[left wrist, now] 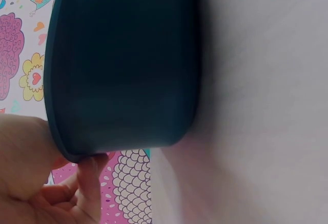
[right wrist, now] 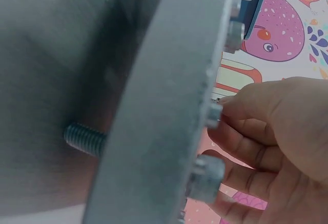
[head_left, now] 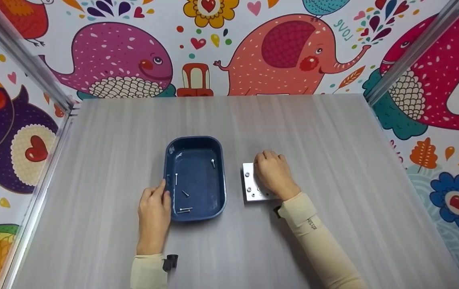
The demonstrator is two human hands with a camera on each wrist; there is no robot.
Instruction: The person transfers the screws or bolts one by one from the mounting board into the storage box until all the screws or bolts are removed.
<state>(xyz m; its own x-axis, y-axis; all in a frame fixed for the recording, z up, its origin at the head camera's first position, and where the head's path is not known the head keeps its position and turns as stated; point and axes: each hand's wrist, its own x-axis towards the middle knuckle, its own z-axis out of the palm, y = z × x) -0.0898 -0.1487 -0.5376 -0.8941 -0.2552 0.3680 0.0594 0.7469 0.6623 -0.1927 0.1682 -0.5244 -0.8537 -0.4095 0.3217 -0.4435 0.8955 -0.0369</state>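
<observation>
My left hand (head_left: 154, 216) pinches the left rim of a dark blue tray (head_left: 223, 180); the left wrist view shows fingers (left wrist: 89, 180) under its lip. Several small screws (head_left: 185, 193) lie loose inside. Right of the tray, a silver metal plate (head_left: 249, 196) holds several socket-head screws. My right hand (head_left: 275, 172) is over the plate. Close up, its fingertips (right wrist: 228, 108) pinch a small screw, of which only a bit of thread shows. Lower on the plate sits a larger screw head (right wrist: 207, 178), and a threaded end (right wrist: 84, 139) sticks out underneath.
Both things stand on a grey wood-grain table (head_left: 113, 132). Metal frame posts (head_left: 33, 60) and patterned walls with cartoon animals border its back and sides. The tray and plate are a short gap apart.
</observation>
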